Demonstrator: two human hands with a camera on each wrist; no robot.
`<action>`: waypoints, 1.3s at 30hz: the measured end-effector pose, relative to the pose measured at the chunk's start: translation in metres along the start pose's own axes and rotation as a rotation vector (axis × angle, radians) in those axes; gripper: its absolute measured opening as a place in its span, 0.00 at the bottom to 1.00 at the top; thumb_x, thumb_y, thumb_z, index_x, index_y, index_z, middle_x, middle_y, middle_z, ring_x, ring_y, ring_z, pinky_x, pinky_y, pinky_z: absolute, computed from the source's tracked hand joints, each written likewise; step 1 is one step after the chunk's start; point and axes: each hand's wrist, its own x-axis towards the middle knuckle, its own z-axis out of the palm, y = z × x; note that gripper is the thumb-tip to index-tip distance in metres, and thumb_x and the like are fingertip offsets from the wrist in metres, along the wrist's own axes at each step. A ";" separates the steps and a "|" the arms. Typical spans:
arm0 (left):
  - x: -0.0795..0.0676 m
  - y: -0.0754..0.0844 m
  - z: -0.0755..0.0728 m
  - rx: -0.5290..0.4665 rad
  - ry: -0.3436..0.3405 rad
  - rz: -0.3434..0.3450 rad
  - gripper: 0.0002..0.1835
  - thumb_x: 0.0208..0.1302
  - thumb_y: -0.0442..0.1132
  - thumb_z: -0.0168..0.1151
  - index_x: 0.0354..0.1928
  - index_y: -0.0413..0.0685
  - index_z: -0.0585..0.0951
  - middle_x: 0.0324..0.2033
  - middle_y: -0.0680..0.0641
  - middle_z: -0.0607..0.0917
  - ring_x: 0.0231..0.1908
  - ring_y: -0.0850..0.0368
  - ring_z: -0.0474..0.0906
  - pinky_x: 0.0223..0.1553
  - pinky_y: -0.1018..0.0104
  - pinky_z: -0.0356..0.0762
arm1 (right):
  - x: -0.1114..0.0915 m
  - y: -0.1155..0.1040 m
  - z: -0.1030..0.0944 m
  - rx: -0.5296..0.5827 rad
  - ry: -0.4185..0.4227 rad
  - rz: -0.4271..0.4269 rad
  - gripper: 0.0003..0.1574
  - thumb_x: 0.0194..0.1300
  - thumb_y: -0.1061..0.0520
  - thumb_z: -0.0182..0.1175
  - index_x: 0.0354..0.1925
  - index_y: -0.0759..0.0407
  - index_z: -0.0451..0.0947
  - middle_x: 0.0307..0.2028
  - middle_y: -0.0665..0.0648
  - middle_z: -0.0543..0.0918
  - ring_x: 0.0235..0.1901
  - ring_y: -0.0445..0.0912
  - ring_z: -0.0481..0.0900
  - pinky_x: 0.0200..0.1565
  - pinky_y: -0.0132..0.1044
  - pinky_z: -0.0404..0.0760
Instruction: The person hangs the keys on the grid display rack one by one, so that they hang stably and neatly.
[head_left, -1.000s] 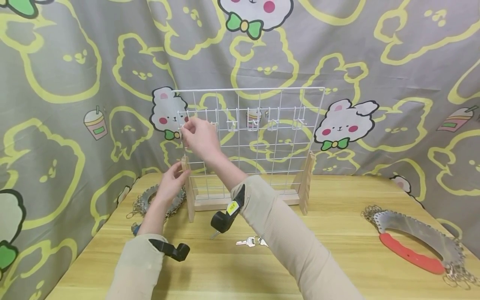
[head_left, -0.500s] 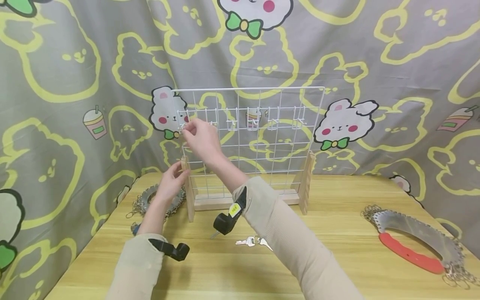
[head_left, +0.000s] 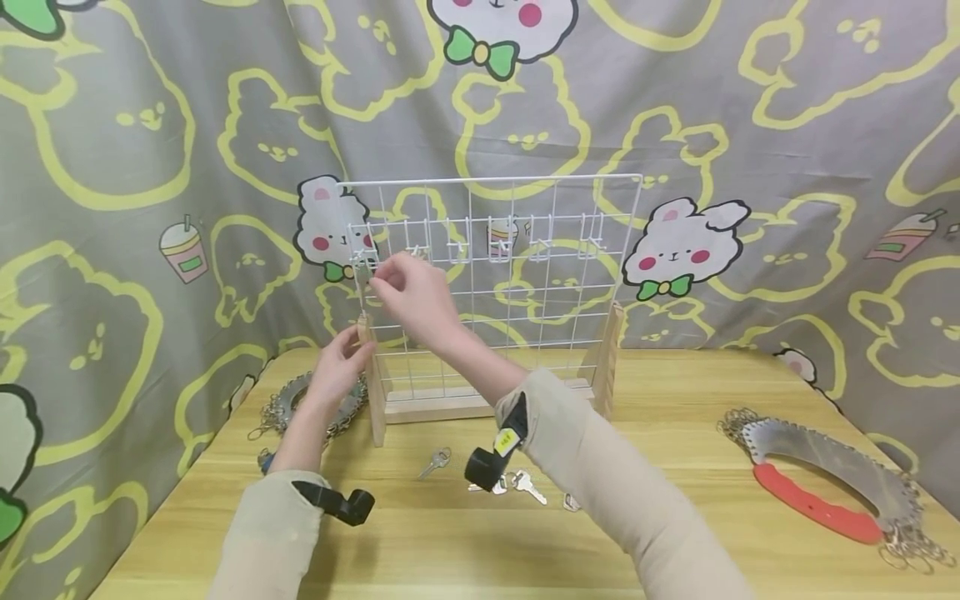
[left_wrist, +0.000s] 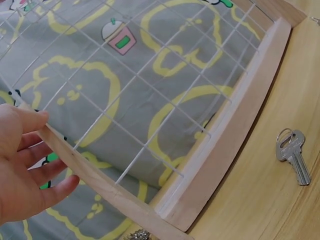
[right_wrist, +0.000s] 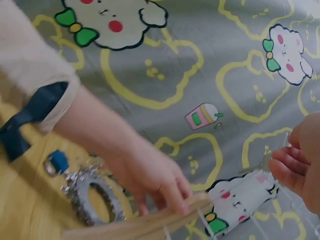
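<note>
Steadying left hand (head_left: 337,367): thumb and fingers gripping the left wooden upright (head_left: 375,400); should that slacken, I'd expect tipping.
Right hand (head_left: 420,300): curled by the grid (head_left: 468,290)'s left edge, reaching slantwise; I can't tell whether it pinches the blurred key (right_wrist: 262,161), which a snag could drop.
Loose keys (head_left: 529,487): on the bench (head_left: 420,542), before the grid.

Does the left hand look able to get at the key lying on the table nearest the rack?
Probably yes: the key lies uncovered on the table, though the left hand would first have to leave the wooden upright.
</note>
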 end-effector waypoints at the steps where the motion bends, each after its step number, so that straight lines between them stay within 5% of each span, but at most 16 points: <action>1: 0.000 0.000 0.000 0.000 -0.001 0.001 0.33 0.70 0.42 0.49 0.71 0.41 0.51 0.68 0.38 0.57 0.66 0.42 0.55 0.63 0.47 0.57 | -0.003 0.004 -0.002 0.003 -0.004 0.000 0.07 0.64 0.57 0.58 0.38 0.60 0.78 0.30 0.51 0.81 0.28 0.40 0.76 0.30 0.25 0.75; 15: 0.000 0.004 -0.002 -0.001 -0.006 0.034 0.31 0.70 0.40 0.48 0.70 0.39 0.52 0.67 0.37 0.58 0.65 0.41 0.56 0.64 0.47 0.57 | -0.064 0.077 -0.011 0.183 -0.051 0.042 0.06 0.62 0.61 0.59 0.37 0.64 0.77 0.26 0.53 0.82 0.24 0.48 0.79 0.26 0.31 0.80; 32: 0.002 0.002 -0.003 0.004 0.002 0.025 0.31 0.70 0.40 0.48 0.70 0.39 0.52 0.67 0.38 0.57 0.65 0.42 0.55 0.64 0.47 0.56 | -0.119 0.129 0.021 0.108 -0.298 0.267 0.06 0.59 0.58 0.63 0.35 0.60 0.79 0.28 0.48 0.79 0.30 0.40 0.75 0.34 0.31 0.77; 39: 0.000 0.001 -0.001 0.020 0.000 0.009 0.32 0.70 0.42 0.49 0.71 0.40 0.51 0.67 0.36 0.59 0.65 0.41 0.56 0.64 0.46 0.55 | -0.136 0.149 0.038 0.078 -0.327 0.290 0.07 0.57 0.59 0.64 0.34 0.62 0.79 0.26 0.49 0.79 0.28 0.40 0.74 0.32 0.31 0.75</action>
